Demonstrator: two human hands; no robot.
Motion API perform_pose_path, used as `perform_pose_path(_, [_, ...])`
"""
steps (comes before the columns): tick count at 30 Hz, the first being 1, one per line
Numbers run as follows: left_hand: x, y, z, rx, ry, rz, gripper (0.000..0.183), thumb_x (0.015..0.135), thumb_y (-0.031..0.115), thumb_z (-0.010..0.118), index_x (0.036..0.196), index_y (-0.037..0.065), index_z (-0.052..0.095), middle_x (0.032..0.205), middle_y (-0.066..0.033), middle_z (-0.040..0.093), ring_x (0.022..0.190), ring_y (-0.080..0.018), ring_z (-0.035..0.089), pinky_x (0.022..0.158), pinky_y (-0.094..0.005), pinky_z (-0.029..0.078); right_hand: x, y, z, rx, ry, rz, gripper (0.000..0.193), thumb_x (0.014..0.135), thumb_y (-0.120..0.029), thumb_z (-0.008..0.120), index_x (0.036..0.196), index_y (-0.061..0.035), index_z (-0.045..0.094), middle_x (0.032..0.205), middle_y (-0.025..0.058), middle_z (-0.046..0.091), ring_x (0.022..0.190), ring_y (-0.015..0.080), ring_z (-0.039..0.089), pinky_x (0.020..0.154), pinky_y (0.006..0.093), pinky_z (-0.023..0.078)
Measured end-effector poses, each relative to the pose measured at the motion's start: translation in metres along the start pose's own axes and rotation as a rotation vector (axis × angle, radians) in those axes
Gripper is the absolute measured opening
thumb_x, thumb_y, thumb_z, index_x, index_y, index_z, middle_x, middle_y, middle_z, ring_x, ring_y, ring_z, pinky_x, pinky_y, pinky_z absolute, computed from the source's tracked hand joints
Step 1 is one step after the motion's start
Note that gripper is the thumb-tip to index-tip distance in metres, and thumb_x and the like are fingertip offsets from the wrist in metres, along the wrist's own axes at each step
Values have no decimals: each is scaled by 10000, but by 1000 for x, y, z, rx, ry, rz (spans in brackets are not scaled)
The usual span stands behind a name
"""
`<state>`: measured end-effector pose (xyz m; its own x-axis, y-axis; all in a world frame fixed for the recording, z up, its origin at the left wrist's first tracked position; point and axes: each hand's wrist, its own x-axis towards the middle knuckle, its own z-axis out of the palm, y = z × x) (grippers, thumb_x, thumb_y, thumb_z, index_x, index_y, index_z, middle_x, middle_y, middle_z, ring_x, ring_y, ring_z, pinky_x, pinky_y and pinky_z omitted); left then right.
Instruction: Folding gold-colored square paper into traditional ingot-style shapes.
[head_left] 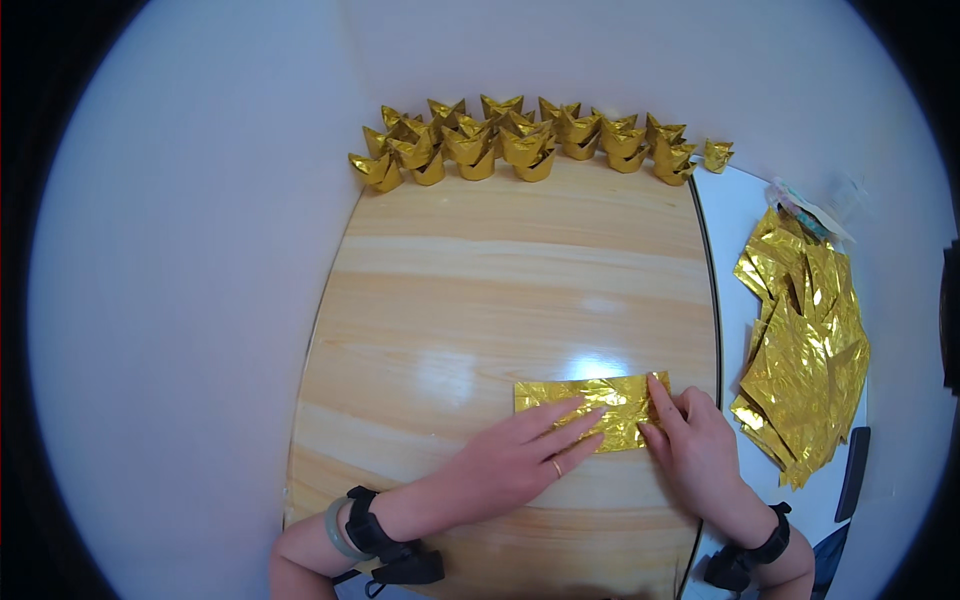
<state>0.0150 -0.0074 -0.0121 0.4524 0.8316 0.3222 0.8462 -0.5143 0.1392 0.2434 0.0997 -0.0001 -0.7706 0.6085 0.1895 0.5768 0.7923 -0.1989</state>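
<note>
My left grip (pixel 520 455) lies flat and unclosed on a creased rectangular gold foil sheet (pixel 625 403) on the pale wood-grain tabletop (pixel 480 290); whether my right grip (pixel 692 445) pinches the sheet's right end, I cannot tell. Uneven pressure could skew it. My left grip hides its lower left; beyond, gold boat-shaped foil pieces (pixel 475 152) overlap.

no text, label, brand, number or sign is showing readably anywhere; the plastic wrapper (pixel 803 212) at the far end of the pile of gold sheets (pixel 810 350) is showing pink and teal patches, too small and blurred to be giving any words.
</note>
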Motion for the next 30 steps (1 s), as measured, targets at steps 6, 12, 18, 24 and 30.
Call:
perform_pose_path(6, [0, 12, 1, -357, -226, -112, 662, 883, 337, 611, 1452, 112, 357, 1539, -162, 264, 1420, -369, 250, 1093, -475, 347, -1, 0, -1, -42, -1, -16, 538, 800, -192, 714, 1289, -29, 560, 813, 62, 481, 743, 210, 527, 623, 327, 457])
perform_pose_path(12, [1, 13, 1, -296, -293, -97, 670, 896, 405, 586, 1466, 148, 346, 1550, -210, 200, 1436, -380, 201, 1113, -509, 296, 1, -1, -1, -82, 4, -15, 540, 799, -202, 713, 1287, -28, 559, 794, 56, 462, 737, 207, 521, 621, 332, 450])
perform_pose_path(18, [0, 13, 2, -298, -274, -116, 647, 908, 446, 565, 1452, 153, 374, 1545, -218, 211, 1433, -388, 207, 1106, -515, 297, 8, -6, -11, -120, -8, -44, 684, 754, -233, 739, 1338, 9, 476, 1001, 128, 521, 942, 292, 527, 822, 391, 439])
perform_pose_path(24, [3, 14, 1, -264, -320, -100, 647, 895, 446, 584, 1445, 168, 387, 1533, -239, 219, 1426, -394, 224, 1106, -505, 300, 6, -15, -5, 50, -279, -368, 1013, 785, -676, 551, 1389, 109, 335, 1492, 262, 303, 1406, 352, 294, 1140, 445, 251])
perform_pose_path(30, [2, 14, -5, -228, -271, -102, 728, 866, 469, 609, 1452, 115, 362, 1499, -291, 249, 1411, -407, 249, 1111, -483, 294, 4, -12, -4, 19, -281, -279, 994, 797, -670, 553, 1395, 97, 346, 1485, 264, 309, 1400, 365, 297, 1129, 455, 267])
